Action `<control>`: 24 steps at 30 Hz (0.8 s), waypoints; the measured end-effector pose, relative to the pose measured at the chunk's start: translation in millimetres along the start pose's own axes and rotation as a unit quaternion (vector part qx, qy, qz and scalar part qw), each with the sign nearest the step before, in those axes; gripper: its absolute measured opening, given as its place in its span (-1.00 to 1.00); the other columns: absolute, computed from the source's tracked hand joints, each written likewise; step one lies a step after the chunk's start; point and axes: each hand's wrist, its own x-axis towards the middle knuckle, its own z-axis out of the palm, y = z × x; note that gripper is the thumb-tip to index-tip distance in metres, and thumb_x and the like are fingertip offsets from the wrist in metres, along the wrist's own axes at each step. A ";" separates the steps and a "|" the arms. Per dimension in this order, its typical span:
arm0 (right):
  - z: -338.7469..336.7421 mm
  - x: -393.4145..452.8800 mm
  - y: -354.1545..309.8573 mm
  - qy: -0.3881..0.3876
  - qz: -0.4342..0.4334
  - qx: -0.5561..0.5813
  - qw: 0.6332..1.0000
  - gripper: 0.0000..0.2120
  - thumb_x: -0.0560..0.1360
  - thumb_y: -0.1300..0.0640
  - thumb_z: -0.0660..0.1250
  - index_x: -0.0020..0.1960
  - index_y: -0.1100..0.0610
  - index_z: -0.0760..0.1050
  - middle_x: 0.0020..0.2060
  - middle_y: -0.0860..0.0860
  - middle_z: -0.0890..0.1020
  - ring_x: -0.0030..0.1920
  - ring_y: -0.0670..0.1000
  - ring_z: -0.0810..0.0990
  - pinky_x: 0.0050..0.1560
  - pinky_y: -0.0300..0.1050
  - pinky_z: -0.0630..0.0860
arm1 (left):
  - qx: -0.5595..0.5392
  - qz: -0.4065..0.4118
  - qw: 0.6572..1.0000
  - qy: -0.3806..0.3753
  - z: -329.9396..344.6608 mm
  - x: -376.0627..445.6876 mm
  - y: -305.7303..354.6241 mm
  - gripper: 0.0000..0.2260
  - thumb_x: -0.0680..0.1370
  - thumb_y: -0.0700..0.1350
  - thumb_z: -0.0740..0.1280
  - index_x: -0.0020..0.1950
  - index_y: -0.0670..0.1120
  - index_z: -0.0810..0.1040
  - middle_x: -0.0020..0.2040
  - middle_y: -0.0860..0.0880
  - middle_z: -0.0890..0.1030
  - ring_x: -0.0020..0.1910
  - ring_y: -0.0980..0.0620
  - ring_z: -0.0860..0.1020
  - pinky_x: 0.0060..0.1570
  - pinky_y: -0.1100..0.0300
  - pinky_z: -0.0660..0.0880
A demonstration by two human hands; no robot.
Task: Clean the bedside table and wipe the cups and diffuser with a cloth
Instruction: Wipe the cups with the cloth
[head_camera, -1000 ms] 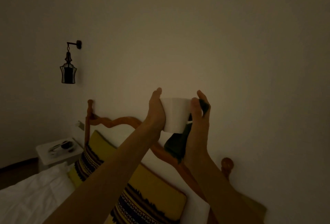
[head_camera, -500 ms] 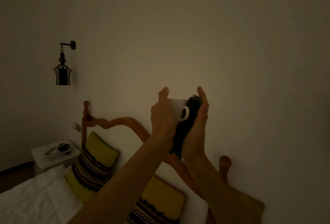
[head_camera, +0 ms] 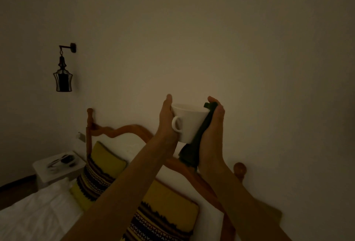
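Your left hand (head_camera: 166,120) grips the unmarked white cup (head_camera: 189,123), raised before the wall; your right hand (head_camera: 212,135) curls round the dark cloth (head_camera: 194,150), pressing it to the cup's side.

The cloth (head_camera: 194,144) hid the cup's (head_camera: 189,123) right side; items on the far nightstand (head_camera: 57,166) were too blurred to identify.

Both bare forearms raised and reaching forward, left hand (head_camera: 166,120) cupping the handle side of a small white ceramic cup (head_camera: 189,122), thumb up at its rim — right hand (head_camera: 212,133) pressing a dark cloth (head_camera: 194,148) against the opposite side, fingers curled round it
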 end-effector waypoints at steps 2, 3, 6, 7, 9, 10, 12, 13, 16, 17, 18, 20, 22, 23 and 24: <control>-0.8 -0.6 1.9 0.030 0.011 -0.002 0.999 -0.47 0.47 -0.47 0.08 0.28 -0.22 0.46 0.14 0.03 0.62 0.06 0.05 0.64 0.02 0.01 0.62 | 0.031 -0.002 0.999 0.018 2.3 0.5 -0.4 -0.40 0.63 0.31 -0.04 0.02 -0.14 0.55 -0.25 -0.07 0.69 -0.22 -0.02 0.64 -0.10 0.12 0.59; -1.6 -0.8 1.4 0.044 0.025 0.015 0.999 -0.44 0.45 -0.48 0.12 0.28 -0.18 0.47 0.13 0.05 0.62 0.05 0.04 0.63 0.00 -0.02 0.61 | 0.058 0.014 0.997 0.039 4.6 0.7 -2.3 -0.40 0.64 0.29 -0.02 0.10 -0.18 0.53 -0.05 -0.15 0.68 -0.05 -0.11 0.63 0.07 0.02 0.57; -3.4 -0.1 2.4 0.070 0.093 0.092 0.989 -0.46 0.49 -0.38 0.18 0.30 -0.07 0.51 0.02 0.04 0.67 -0.07 0.01 0.68 -0.19 -0.13 0.62 | 0.204 0.220 0.943 0.146 10.4 -2.4 -11.4 -0.77 0.69 0.01 0.12 0.08 -0.10 0.49 0.11 -0.14 0.56 0.11 -0.04 0.52 0.13 -0.02 0.47; -3.2 -0.8 4.6 0.076 0.114 0.113 0.984 -0.48 0.51 -0.36 0.19 0.30 -0.06 0.52 -0.02 0.03 0.69 -0.10 0.02 0.69 -0.23 -0.13 0.63 | 0.205 0.295 0.917 0.175 11.4 -5.5 -13.2 -0.76 0.71 -0.03 0.09 -0.05 -0.05 0.49 -0.05 -0.05 0.56 -0.04 0.09 0.51 0.01 0.09 0.45; -1.7 -3.7 8.6 0.097 0.133 0.136 0.977 -0.45 0.48 -0.37 0.21 0.28 -0.04 0.53 0.01 0.06 0.67 -0.03 0.10 0.66 -0.12 -0.01 0.68 | 0.185 0.354 0.897 0.191 12.9 -12.8 -11.1 -0.61 0.72 0.04 0.02 -0.17 -0.02 0.51 -0.24 0.08 0.54 -0.23 0.21 0.50 -0.15 0.28 0.44; -1.2 -4.2 9.0 0.107 0.123 0.134 0.977 -0.46 0.47 -0.39 0.23 0.25 -0.04 0.53 0.04 0.09 0.64 0.01 0.13 0.63 -0.01 0.05 0.66 | 0.196 0.356 0.895 0.185 11.6 -13.3 -11.2 -0.57 0.71 0.07 0.00 -0.15 -0.02 0.56 -0.23 0.11 0.57 -0.20 0.22 0.54 -0.13 0.31 0.46; -1.5 -3.1 7.1 0.131 0.058 0.083 0.986 -0.60 0.51 -0.38 0.20 0.12 -0.11 0.50 0.00 0.03 0.59 -0.04 0.04 0.61 -0.08 -0.02 0.63 | 0.293 0.357 0.875 0.142 9.8 -16.9 -13.6 -0.62 0.69 0.11 0.04 0.01 -0.03 0.59 -0.11 0.17 0.56 -0.05 0.12 0.56 -0.05 0.29 0.47; -1.9 -2.5 5.0 0.143 0.008 0.030 0.989 -0.68 0.53 -0.35 0.14 0.07 -0.18 0.47 -0.05 -0.05 0.58 -0.10 -0.07 0.61 -0.18 -0.14 0.61 | 0.330 0.353 0.868 0.113 10.2 -20.0 -16.0 -0.63 0.63 0.18 0.07 0.11 0.00 0.57 -0.05 0.18 0.52 0.01 0.09 0.54 -0.03 0.29 0.45; -0.4 -3.9 1.3 0.151 -0.103 -0.087 0.979 -0.80 0.64 -0.24 0.04 0.10 -0.25 0.41 -0.14 -0.28 0.59 -0.19 -0.24 0.61 -0.25 -0.26 0.55 | 0.275 0.298 0.909 0.093 13.3 -26.7 -20.9 -0.42 0.46 0.41 0.08 0.25 0.08 0.53 0.15 0.10 0.52 0.09 0.16 0.51 0.09 0.19 0.52; 0.9 -5.8 1.9 0.146 -0.123 -0.108 0.976 -0.81 0.65 -0.23 0.03 0.10 -0.28 0.39 -0.14 -0.33 0.59 -0.17 -0.26 0.62 -0.25 -0.27 0.56 | 0.254 0.288 0.917 0.111 14.8 -26.8 -20.0 -0.43 0.47 0.42 0.08 0.22 0.08 0.55 0.15 0.08 0.55 0.08 0.16 0.53 0.12 0.11 0.55; 2.8 -7.6 2.3 0.143 -0.141 -0.127 0.971 -0.82 0.64 -0.24 0.02 0.10 -0.31 0.38 -0.13 -0.37 0.58 -0.15 -0.28 0.61 -0.26 -0.30 0.55 | 0.243 0.284 0.917 0.136 16.5 -25.2 -17.8 -0.47 0.50 0.41 0.07 0.13 0.08 0.58 0.09 0.08 0.59 0.04 0.15 0.55 0.14 0.05 0.56; 4.7 -10.7 2.6 0.136 -0.166 -0.149 0.965 -0.81 0.60 -0.28 0.02 0.10 -0.35 0.37 -0.10 -0.42 0.57 -0.11 -0.33 0.59 -0.25 -0.39 0.53 | 0.222 0.263 0.923 0.169 16.8 -20.1 -11.4 -0.56 0.56 0.37 0.06 -0.03 0.15 0.62 -0.04 0.12 0.64 -0.02 0.13 0.58 0.14 -0.02 0.57; 5.2 -11.5 0.8 0.135 -0.154 -0.147 0.968 -0.75 0.53 -0.36 0.01 0.10 -0.37 0.39 -0.08 -0.41 0.56 -0.09 -0.32 0.58 -0.22 -0.35 0.54 | 0.184 0.229 0.939 0.178 15.5 -14.5 -8.6 -0.56 0.61 0.27 0.07 -0.10 0.12 0.68 -0.04 0.07 0.68 -0.02 0.03 0.61 0.11 -0.09 0.58; 5.5 -10.9 -0.4 0.129 -0.134 -0.134 0.973 -0.68 0.49 -0.41 0.01 0.11 -0.37 0.41 -0.05 -0.37 0.56 -0.06 -0.28 0.58 -0.16 -0.27 0.57 | 0.158 0.208 0.949 0.177 14.0 -11.6 -8.5 -0.55 0.63 0.22 0.08 -0.13 0.11 0.71 -0.05 0.04 0.69 -0.02 -0.03 0.62 0.08 -0.10 0.60; 5.9 -9.4 -1.5 0.121 -0.112 -0.116 0.979 -0.61 0.44 -0.44 0.02 0.13 -0.35 0.43 -0.02 -0.30 0.57 -0.03 -0.22 0.59 -0.09 -0.15 0.59 | 0.126 0.185 0.959 0.173 11.5 -8.6 -8.7 -0.55 0.63 0.19 0.09 -0.16 0.10 0.73 -0.08 0.01 0.70 -0.03 -0.08 0.63 0.04 -0.09 0.61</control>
